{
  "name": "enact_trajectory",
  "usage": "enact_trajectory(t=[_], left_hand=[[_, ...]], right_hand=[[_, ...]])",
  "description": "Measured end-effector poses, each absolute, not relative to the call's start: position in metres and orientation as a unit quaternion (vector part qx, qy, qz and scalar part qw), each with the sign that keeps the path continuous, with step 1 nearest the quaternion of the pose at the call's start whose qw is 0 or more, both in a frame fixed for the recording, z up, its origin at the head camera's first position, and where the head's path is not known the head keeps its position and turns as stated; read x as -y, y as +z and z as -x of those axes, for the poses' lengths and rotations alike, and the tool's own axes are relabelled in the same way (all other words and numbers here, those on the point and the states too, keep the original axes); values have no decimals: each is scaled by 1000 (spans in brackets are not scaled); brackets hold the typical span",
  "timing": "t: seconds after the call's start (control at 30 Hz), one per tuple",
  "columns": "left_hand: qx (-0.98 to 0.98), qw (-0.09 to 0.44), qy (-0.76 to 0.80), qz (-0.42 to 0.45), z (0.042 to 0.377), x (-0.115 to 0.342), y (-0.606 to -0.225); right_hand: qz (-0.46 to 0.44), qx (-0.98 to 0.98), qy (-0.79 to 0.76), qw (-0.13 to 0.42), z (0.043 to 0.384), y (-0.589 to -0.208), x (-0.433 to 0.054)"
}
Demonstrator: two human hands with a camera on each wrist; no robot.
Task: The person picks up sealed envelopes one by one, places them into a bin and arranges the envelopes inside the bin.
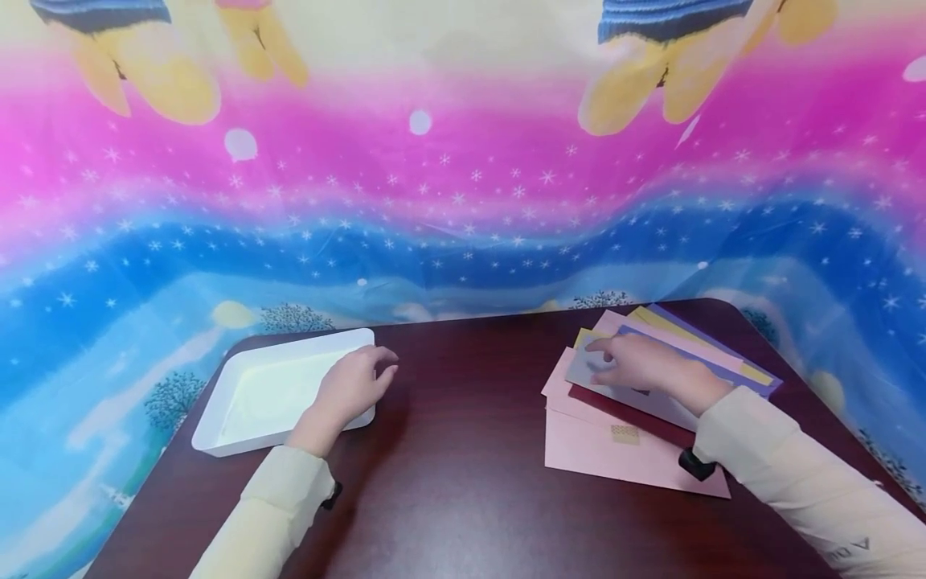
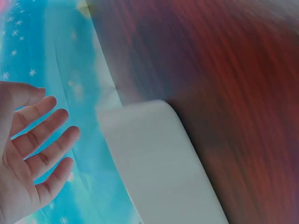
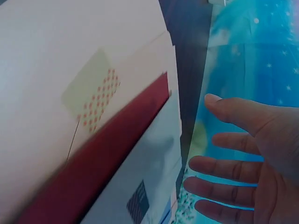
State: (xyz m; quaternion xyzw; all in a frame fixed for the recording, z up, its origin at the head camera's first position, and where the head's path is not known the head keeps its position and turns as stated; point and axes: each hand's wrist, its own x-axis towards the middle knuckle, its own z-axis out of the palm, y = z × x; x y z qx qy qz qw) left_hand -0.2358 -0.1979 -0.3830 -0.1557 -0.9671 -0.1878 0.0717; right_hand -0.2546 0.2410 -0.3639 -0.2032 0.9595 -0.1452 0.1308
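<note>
A stack of paper envelopes lies fanned out on the right of the table. A pale pink envelope [image 1: 579, 442] with a patterned sticker is nearest the front, a dark red one [image 1: 628, 413] lies behind it, and a grey one [image 1: 583, 371] is on top. Over the grey envelope hovers my right hand [image 1: 640, 362], its fingers spread; in the right wrist view nothing is in it. My left hand [image 1: 353, 383] is above the right side of a white tray [image 1: 268, 394]. Its fingers are relaxed and hold nothing, as the left wrist view shows.
Pink, yellow and purple envelopes stick out at the back of the stack. The dark wooden table [image 1: 463, 450] runs between tray and stack. Behind it hangs a colourful cloth [image 1: 448, 177] with snowflakes. Each wrist wears a black device [image 1: 697, 464].
</note>
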Motion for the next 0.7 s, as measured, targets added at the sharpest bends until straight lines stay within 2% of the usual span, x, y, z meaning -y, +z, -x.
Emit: enact_trajectory(t=[0.3, 0.7], left_hand=[[973, 31, -187, 132, 220, 222, -389], [979, 25, -153, 130, 206, 237, -399]], right_hand=[[192, -969, -122, 98, 255, -363, -269], [181, -968, -151, 87, 249, -376, -318]])
